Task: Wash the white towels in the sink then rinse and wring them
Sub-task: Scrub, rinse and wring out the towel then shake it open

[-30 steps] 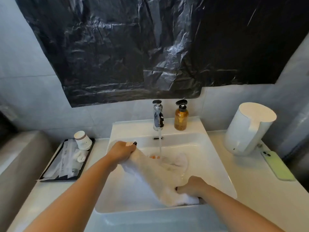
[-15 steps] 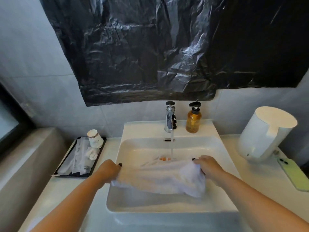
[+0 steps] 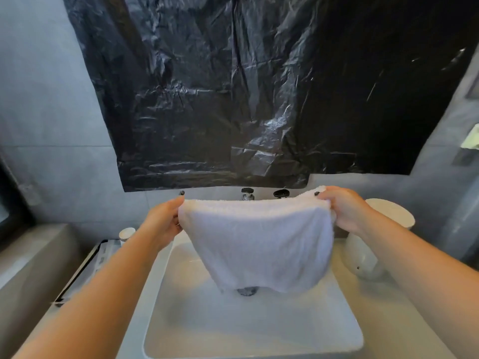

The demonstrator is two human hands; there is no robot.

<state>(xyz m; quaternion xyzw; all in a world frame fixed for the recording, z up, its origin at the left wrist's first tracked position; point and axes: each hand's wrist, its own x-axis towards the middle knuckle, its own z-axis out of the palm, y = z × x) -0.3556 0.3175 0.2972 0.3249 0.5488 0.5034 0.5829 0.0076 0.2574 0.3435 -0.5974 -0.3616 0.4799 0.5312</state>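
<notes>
Both hands hold a white towel (image 3: 259, 244) by its upper edge, spread out above the sink (image 3: 197, 330). The left hand (image 3: 162, 224) grips the towel's left top corner, fingers curled behind the cloth and the thumb along its front edge; the right hand (image 3: 344, 211) grips the right top corner, fingers folded over the bunched hem, with dark-painted nails showing. Between the two hands the top edge runs nearly level, sagging a little in the middle. The cloth hangs in a rounded, tapering sheet whose lowest part reaches down into the basin, just above the drain (image 3: 246, 291), which shows beneath its lower edge; whether the towel touches the basin floor cannot be told. Behind the towel's upper edge only the tops of the tap (image 3: 247, 190) and of a pump bottle (image 3: 282, 193) are visible. On the counter to the right stands a white cylindrical container (image 3: 388, 211), partly hidden by the right forearm. To the left a dark tray (image 3: 85, 265) holds a small white jar (image 3: 127, 233) and wrapped items, blurred. A crumpled black plastic sheet (image 3: 259, 86) covers the wall above the sink.
</notes>
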